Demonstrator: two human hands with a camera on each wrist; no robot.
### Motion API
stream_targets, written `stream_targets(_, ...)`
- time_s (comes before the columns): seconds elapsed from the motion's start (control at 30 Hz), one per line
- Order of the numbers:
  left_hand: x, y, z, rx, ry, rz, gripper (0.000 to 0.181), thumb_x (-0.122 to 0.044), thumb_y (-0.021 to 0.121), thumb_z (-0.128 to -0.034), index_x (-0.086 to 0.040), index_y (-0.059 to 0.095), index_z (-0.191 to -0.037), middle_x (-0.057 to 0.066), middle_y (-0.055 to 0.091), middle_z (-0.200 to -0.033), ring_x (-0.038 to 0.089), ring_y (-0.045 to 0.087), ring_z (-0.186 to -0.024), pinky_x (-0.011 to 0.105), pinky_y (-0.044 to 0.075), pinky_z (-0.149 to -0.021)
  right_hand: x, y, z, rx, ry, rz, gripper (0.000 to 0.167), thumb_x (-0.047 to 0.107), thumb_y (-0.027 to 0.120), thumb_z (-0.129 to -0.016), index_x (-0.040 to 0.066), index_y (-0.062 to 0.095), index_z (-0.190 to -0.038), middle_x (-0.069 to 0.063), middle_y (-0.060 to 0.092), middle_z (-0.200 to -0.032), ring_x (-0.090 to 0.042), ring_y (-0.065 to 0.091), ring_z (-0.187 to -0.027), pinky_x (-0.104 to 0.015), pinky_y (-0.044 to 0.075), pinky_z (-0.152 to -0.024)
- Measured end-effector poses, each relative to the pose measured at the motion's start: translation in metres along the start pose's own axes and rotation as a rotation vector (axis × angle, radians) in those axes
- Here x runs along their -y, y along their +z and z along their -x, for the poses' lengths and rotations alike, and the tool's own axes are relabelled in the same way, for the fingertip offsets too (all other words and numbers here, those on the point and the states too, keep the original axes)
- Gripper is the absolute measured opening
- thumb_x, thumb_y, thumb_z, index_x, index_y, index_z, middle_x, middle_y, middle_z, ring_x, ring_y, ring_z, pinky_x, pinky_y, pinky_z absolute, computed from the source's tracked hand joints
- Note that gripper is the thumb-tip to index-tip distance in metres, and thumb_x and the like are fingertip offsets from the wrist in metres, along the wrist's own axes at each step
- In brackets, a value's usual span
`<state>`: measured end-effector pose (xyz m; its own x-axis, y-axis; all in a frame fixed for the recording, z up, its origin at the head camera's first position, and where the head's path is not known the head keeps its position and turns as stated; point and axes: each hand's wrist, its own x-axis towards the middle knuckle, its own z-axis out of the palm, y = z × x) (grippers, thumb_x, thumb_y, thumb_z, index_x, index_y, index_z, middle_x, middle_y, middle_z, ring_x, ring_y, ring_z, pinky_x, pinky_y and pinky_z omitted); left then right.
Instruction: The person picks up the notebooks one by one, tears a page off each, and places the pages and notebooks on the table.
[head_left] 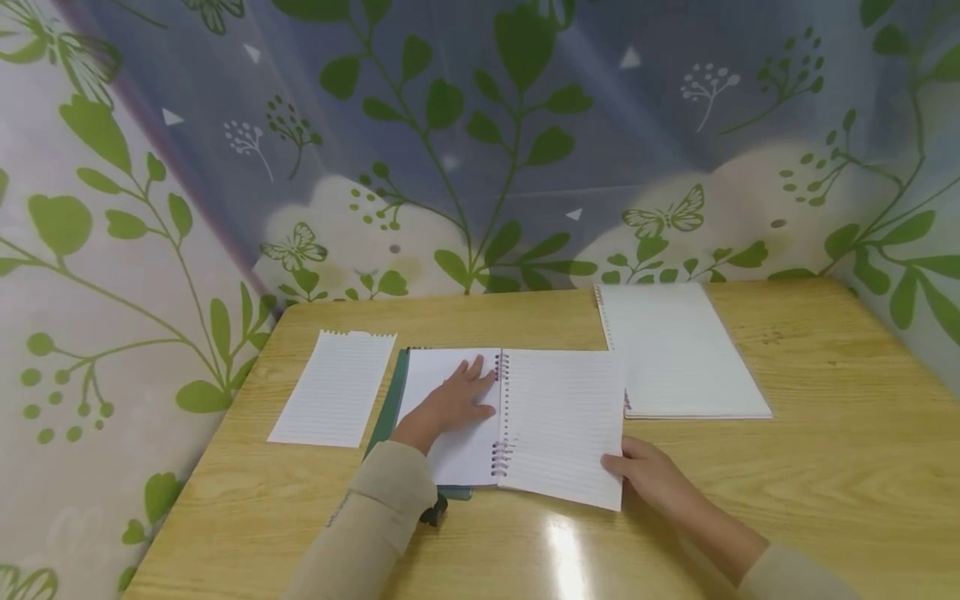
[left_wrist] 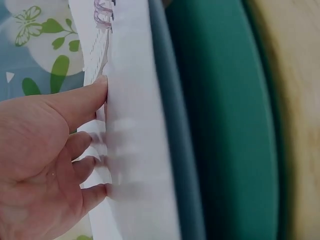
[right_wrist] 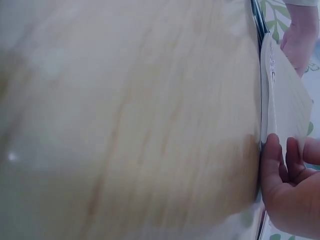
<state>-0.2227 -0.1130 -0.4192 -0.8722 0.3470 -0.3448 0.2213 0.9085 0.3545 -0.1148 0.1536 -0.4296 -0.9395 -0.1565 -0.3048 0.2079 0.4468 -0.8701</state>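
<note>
A spiral notebook (head_left: 525, 475) lies open on the table, with a blank-looking left page (head_left: 420, 379) and a lined right page (head_left: 562, 408). Fingers spread, my left hand (head_left: 453, 400) rests on the left page beside the spiral rings (head_left: 500, 458); the left wrist view shows the hand (left_wrist: 40, 155) with its fingertips touching the paper (left_wrist: 135, 140). At the lower right corner, my right hand (head_left: 656, 477) pinches the edge of the lined page, thumb on top. In the right wrist view the hand (right_wrist: 292, 197) holds that page (right_wrist: 292, 97), slightly raised. A green cover (left_wrist: 225, 120) shows under the left pages.
Left of the notebook lies a loose lined sheet (head_left: 333, 392) with a torn, perforated top edge. A second spiral pad (head_left: 678, 350) with a white page lies at the back right. A small black object (head_left: 433, 510) sits by the left sleeve. Patterned curtains (head_left: 480, 167) border the wooden table (head_left: 825, 450).
</note>
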Motion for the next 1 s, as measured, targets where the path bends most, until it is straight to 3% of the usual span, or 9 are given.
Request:
stream_targets(0.1,0.0,-0.001,0.0,-0.005,0.008,-0.001,0.061,-0.035,0.05,-0.0934,-0.021,0.023,-0.146,-0.001,-0.001,-0.156,0.022,-0.004,-0.144,0.042,0.009,-0.116,-0.002,-0.002,0.0,0.024,0.015,-0.028,0.042,0.019,0.048,-0.094,-0.004,0.048,-0.129,-0.015,0.062,-0.117,-0.022,0.059,-0.104,-0.04,0.045,-0.089)
stream_targets(0.33,0.001,0.0,-0.001,-0.001,0.038,0.005,0.061,-0.033,0.05,-0.0939,-0.019,0.023,-0.146,0.001,-0.001,-0.156,0.024,-0.004,-0.144,0.042,0.008,-0.116,-0.005,-0.012,-0.005,0.121,-0.024,-0.097,0.048,0.018,0.045,-0.095,-0.01,0.039,-0.133,-0.022,0.057,-0.121,-0.024,0.061,-0.102,-0.035,0.05,-0.082)
stream_targets(0.5,0.002,-0.001,0.0,0.003,0.038,0.021,0.061,-0.032,0.051,-0.0934,-0.018,0.024,-0.146,0.002,0.0,-0.156,0.025,-0.004,-0.144,0.044,0.009,-0.116,-0.006,-0.013,-0.003,0.123,-0.012,-0.118,0.048,0.017,0.045,-0.095,-0.01,0.037,-0.134,-0.023,0.054,-0.125,-0.024,0.059,-0.106,-0.036,0.05,-0.084)
stream_targets(0.63,0.001,-0.001,0.001,0.01,0.032,0.021,0.062,-0.032,0.051,-0.0931,-0.018,0.024,-0.146,0.001,0.0,-0.156,0.025,-0.004,-0.144,0.045,0.009,-0.116,-0.009,-0.013,0.001,0.105,-0.028,-0.081,0.049,0.015,0.045,-0.095,-0.013,0.035,-0.134,-0.025,0.054,-0.124,-0.024,0.058,-0.104,-0.037,0.05,-0.084)
stream_targets(0.83,0.001,-0.001,0.001,0.008,0.037,0.038,0.061,-0.031,0.052,-0.0933,-0.017,0.024,-0.146,0.002,0.001,-0.156,0.025,-0.004,-0.144,0.045,0.01,-0.116,-0.006,-0.013,0.0,0.08,-0.011,-0.018,0.047,0.018,0.046,-0.094,-0.008,0.04,-0.133,-0.018,0.058,-0.121,-0.023,0.057,-0.105,-0.041,0.046,-0.089)
stream_targets(1.0,0.002,-0.001,0.0,-0.008,0.034,0.029,0.061,-0.032,0.052,-0.0932,-0.018,0.025,-0.146,0.0,0.001,-0.156,0.023,-0.003,-0.144,0.044,0.01,-0.116,0.007,-0.022,-0.004,0.06,-0.045,0.177,0.041,0.02,0.047,-0.091,-0.006,0.052,-0.123,-0.013,0.065,-0.104,-0.017,0.06,-0.087,-0.032,0.048,-0.073)
